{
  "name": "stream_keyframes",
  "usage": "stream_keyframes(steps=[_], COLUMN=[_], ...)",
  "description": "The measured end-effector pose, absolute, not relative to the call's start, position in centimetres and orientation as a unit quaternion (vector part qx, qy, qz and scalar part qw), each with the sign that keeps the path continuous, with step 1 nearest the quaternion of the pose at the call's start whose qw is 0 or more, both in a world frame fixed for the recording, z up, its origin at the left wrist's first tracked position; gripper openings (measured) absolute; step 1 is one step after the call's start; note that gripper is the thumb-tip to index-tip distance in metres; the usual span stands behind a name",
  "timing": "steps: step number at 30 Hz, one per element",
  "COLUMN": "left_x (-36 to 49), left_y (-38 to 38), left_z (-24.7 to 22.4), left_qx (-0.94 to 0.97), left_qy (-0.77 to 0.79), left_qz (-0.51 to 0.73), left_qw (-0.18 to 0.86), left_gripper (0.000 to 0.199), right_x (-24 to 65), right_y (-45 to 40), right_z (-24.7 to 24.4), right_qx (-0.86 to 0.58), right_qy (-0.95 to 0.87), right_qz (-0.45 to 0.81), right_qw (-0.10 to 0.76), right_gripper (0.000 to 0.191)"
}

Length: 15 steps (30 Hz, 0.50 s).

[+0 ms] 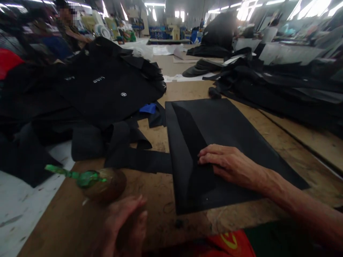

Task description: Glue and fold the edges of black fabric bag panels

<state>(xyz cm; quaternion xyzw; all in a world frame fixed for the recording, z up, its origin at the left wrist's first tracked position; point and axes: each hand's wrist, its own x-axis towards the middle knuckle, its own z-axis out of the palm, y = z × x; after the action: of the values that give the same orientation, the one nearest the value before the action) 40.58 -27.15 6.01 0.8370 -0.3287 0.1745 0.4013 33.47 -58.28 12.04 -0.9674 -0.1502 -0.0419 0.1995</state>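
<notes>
Right hand (230,165) is being pressed flat, open, on one folded black panel (227,135) near the bench's (268,121) front edge; left hand (125,223) is being closed around one wooden-headed tool (107,184).

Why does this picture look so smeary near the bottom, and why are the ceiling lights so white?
Head view: the left hand and the round brown mallet with green tape are smeared by blur; the right hand on the flat black fabric panel is sharper; ceiling strip lights glare white; straight table edges bow from the wide lens.
</notes>
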Motion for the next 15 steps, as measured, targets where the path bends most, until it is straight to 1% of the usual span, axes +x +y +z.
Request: stream_keyframes(steps=[1,3,6,8,12,13,15], left_x=[40.3,40.0,40.2,40.4,40.8,40.9,41.0], left_y=[-28.1,-29.9,-31.7,-32.5,-33.7,-33.9,-34.3], left_z=[6.5,7.4,8.2,8.3,8.2,8.1,8.1], left_qx=[0.835,0.839,0.830,0.817,0.801,0.798,0.790], left_qy=[-0.348,-0.369,-0.412,-0.445,-0.478,-0.482,-0.492], left_qz=[0.164,0.134,0.097,0.079,0.049,0.043,0.031], left_qw=[0.393,0.378,0.363,0.358,0.356,0.358,0.364], left_gripper=[0.023,0.020,0.016,0.019,0.022,0.022,0.021], right_x=[32.9,32.0,31.0,30.6,30.2,30.1,30.1], right_y=[-58.1,-57.7,-57.1,-56.8,-56.6,-56.6,-56.6], right_z=[11.8,11.0,9.5,8.8,8.9,9.2,9.7], right_qx=[-0.964,-0.954,-0.938,-0.932,-0.922,-0.919,-0.912], right_qy=[-0.153,-0.155,-0.138,-0.124,-0.095,-0.084,-0.052], right_qz=[-0.067,-0.116,-0.143,-0.120,-0.051,-0.036,-0.003], right_qw=[0.208,0.230,0.283,0.319,0.373,0.384,0.408], right_gripper=[0.031,0.035,0.033,0.035,0.046,0.047,0.042])
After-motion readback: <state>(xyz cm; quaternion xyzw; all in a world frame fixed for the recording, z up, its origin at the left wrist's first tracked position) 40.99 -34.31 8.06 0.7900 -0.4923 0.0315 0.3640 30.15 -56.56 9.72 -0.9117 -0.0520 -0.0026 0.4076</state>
